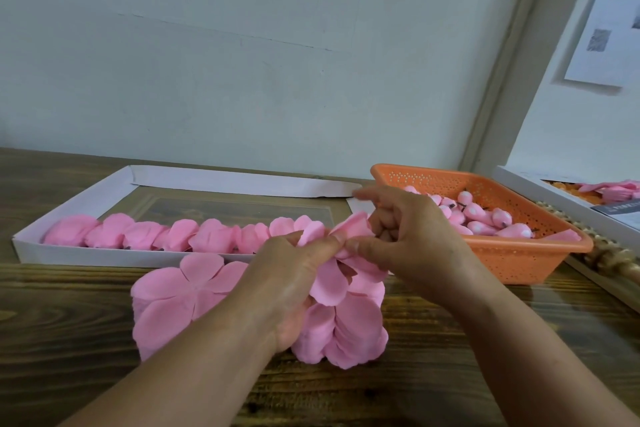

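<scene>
Pinching the pink flower [329, 283]
My left hand [291, 277] and right hand [412, 239] both grip it between them, thumbs meeting; the petal stack [356, 328] lies just beneath.

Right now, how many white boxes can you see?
2. The long white box lies left of the orange basket, with pink flowers inside; the second white box sits far right, partly cut off.

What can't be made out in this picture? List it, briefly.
All in the head view:
Middle of the pink petals: covered by the left hand and right hand.
Petal stack: its left part lies under the left hand.
White box at the right: cut off by the frame edge.
Paper on the wall: print too small, edge cuts it.
Right hand's raised fingertips: blurred.
</scene>
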`<state>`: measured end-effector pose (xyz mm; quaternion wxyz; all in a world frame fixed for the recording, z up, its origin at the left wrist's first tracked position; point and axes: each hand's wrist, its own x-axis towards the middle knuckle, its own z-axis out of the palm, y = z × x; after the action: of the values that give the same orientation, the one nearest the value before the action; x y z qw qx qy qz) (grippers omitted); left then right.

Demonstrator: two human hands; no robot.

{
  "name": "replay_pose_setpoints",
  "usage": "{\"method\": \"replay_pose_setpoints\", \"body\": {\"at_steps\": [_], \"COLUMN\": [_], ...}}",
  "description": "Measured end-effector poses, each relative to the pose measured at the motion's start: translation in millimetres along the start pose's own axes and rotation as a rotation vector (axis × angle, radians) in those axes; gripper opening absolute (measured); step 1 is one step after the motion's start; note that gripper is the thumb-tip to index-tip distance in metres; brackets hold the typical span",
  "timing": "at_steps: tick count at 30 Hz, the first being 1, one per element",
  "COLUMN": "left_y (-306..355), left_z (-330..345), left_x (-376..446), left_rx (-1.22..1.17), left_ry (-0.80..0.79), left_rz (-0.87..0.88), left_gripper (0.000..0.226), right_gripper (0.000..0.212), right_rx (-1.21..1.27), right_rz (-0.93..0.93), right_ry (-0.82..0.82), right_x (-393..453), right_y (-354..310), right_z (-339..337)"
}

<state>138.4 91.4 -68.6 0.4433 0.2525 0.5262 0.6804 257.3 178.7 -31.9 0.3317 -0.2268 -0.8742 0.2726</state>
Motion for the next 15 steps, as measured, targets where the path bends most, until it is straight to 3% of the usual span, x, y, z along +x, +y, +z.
{"method": "replay_pose_setpoints", "body": {"at_steps": [3, 15], "left_y": [-0.9, 4.0], "left_z": [-0.3, -0.2], "left_x": [0.7, -1.3], "left_rx": [0.016, -0.023], "left_ry": [0.016, -0.001], "left_rz": [-0.012, -0.060], "left_gripper": [0.009, 0.018], "right_gripper": [0.018, 0.013], "right_rx": [0.006, -0.099], "right_rz": [0.008, -0.089], "right_ry": [-0.033, -0.033], "right_x": [-1.0, -2.1], "right_y": [0.9, -4.0], "right_z": [-1.9, -6.0]}}
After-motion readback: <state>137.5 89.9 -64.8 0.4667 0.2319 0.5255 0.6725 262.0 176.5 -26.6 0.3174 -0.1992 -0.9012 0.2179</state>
